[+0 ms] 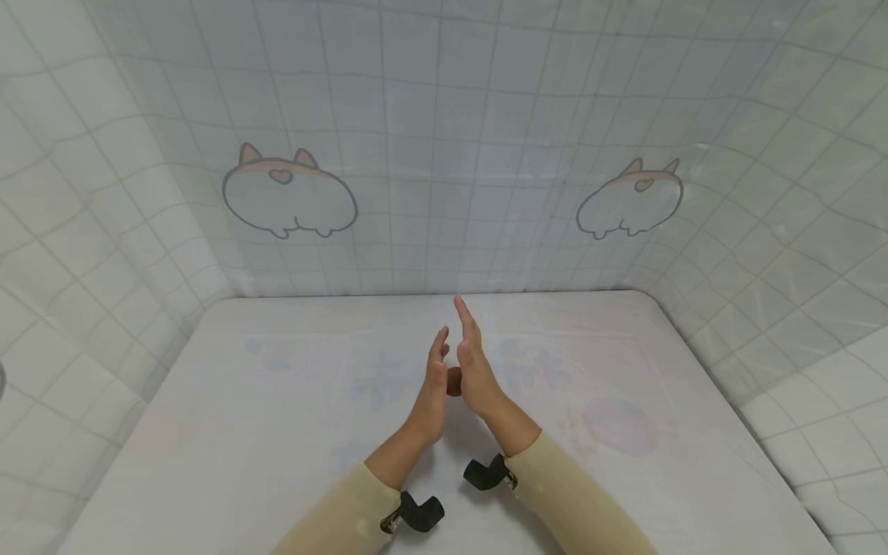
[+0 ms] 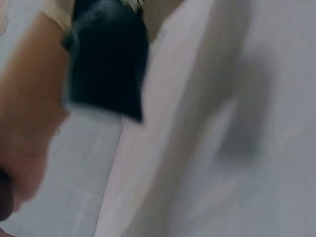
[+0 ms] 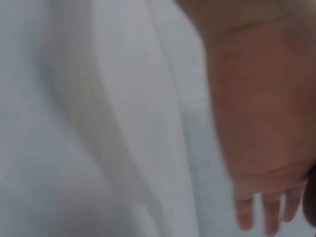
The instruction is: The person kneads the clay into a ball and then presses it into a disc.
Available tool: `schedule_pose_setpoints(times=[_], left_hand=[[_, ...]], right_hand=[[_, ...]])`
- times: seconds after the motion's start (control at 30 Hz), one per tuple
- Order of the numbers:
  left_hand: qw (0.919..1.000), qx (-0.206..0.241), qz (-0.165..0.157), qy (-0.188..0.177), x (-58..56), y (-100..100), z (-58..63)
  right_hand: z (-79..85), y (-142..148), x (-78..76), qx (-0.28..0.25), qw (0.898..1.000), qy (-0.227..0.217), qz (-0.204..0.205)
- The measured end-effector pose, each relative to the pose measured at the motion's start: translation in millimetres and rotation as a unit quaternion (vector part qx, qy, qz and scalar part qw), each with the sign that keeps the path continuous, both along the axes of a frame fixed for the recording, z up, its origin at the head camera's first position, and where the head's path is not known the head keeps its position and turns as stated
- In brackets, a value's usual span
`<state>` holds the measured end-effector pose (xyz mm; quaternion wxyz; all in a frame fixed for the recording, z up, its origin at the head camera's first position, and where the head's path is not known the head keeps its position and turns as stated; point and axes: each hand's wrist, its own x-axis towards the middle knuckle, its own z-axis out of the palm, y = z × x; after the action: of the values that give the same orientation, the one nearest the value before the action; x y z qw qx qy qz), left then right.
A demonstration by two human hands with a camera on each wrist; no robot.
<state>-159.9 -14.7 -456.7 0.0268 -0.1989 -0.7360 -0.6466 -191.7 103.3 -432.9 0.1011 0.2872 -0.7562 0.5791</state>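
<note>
A small brown ball [image 1: 454, 381] sits between the two palms, above the white table. My left hand [image 1: 432, 395] presses it from the left with straight fingers pointing up and forward. On the other side, my right hand [image 1: 477, 378] is held flat against it, fingers extended. The fingertips of the two hands are apart. Only part of the brown ball [image 2: 6, 196] shows at the left edge of the left wrist view, beside a blurred wrist. In the right wrist view the dark ball [image 3: 310, 200] is cut off by the right edge, next to a palm with straight fingers.
A white table [image 1: 277, 432] with faint pastel prints lies under the hands. Grid-patterned sheets [image 1: 444, 193] with corgi drawings hang behind and at both sides. Black wrist mounts [image 1: 422, 512] stick out from both cream sleeves [image 1: 576, 497].
</note>
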Motion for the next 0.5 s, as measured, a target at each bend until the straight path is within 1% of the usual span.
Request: schedule_pose_setpoints(times=[0.1,0.2,0.33,0.5], left_hand=[[0.9990,0.043,-0.013,0.001,0.6,0.3,3.7],[0.9964,0.082,-0.019,0.000,-0.6,0.0,8.5],[0.9943,0.104,-0.025,0.000,-2.0,-0.8,12.5],[0.9941,0.106,-0.023,0.006,-3.8,-0.9,13.3]], right_hand=[[-5.2,-0.5,0.2,-0.002,1.000,-0.026,0.005],[-10.4,-2.1,2.3,-0.007,0.999,-0.044,0.014],[-15.9,-4.8,4.5,-0.015,0.999,-0.033,0.009],[-19.6,-6.2,4.9,-0.052,0.999,-0.003,0.016]])
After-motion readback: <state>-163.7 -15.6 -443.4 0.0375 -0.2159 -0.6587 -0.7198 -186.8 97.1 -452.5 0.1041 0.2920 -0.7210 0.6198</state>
